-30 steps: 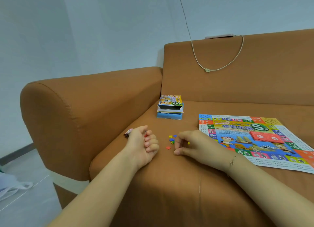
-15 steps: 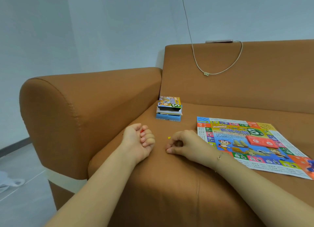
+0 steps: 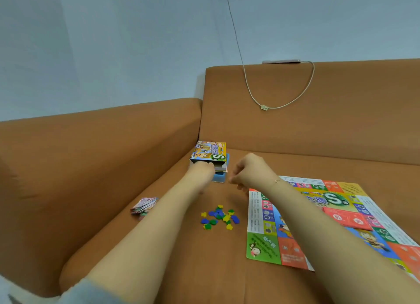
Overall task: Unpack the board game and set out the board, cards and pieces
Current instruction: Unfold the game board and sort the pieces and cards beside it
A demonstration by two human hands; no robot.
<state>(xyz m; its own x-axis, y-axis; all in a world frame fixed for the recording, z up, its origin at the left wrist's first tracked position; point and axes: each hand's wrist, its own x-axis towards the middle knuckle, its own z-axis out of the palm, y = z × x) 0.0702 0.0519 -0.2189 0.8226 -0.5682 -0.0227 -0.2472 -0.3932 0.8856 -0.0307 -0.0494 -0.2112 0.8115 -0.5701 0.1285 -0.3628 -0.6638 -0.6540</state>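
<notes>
Game box [image 3: 210, 153]: glossy printed cardboard, rectangular, stacked; left hand [image 3: 202, 170] at its opening, grip indiscernible; right hand [image 3: 252, 173] loosely curled, empty.

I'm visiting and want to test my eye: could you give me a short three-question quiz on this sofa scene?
1. True or false: the game board lies unfolded on the sofa seat.
2. Which hand reaches into the game box? A) left hand B) right hand
3. Fill in: the small coloured pieces lie between the board and the stack of ____.

Key: 1 true; 2 A; 3 cards (they look like cards or play notes, too blurred to tell which).
</notes>
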